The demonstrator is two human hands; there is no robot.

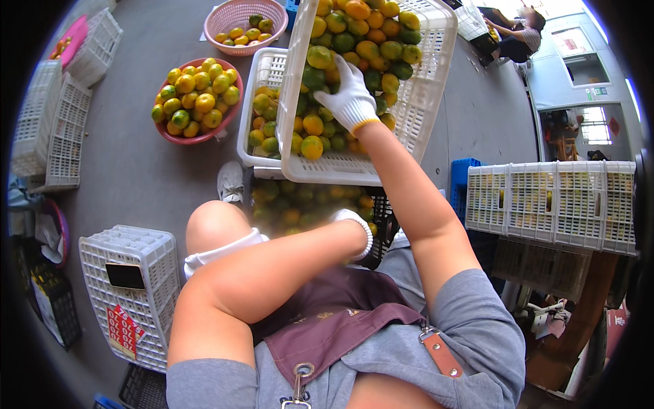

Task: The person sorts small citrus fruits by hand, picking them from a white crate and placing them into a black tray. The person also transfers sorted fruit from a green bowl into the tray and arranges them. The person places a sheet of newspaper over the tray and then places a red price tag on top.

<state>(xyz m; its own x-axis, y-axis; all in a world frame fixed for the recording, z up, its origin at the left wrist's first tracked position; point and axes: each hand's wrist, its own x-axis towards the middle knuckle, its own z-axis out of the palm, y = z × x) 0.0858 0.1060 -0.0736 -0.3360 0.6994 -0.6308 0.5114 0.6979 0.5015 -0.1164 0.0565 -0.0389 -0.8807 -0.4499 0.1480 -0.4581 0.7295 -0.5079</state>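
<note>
My right hand (pixel 350 97), in a white knit glove with a yellow cuff edge, reaches among green and orange citrus fruits (pixel 312 125) in a tilted white plastic crate (pixel 352 173). Its thumb and a finger are spread against the fruit; whether it grips one is unclear. My left hand (pixel 352 225), gloved too, is low over a black crate (pixel 383 225) of citrus below the white one; its fingers are hidden behind the wrist. Another white crate (pixel 247 138) with citrus lies under the tilted one's left side.
A red basin (pixel 196 139) full of citrus and a pink basket (pixel 217 25) with several stand on the floor. A phone (pixel 125 276) lies on an upturned white crate (pixel 97 301) at left. Stacked crates (pixel 552 204) stand right. A person (pixel 521 38) sits at the upper right.
</note>
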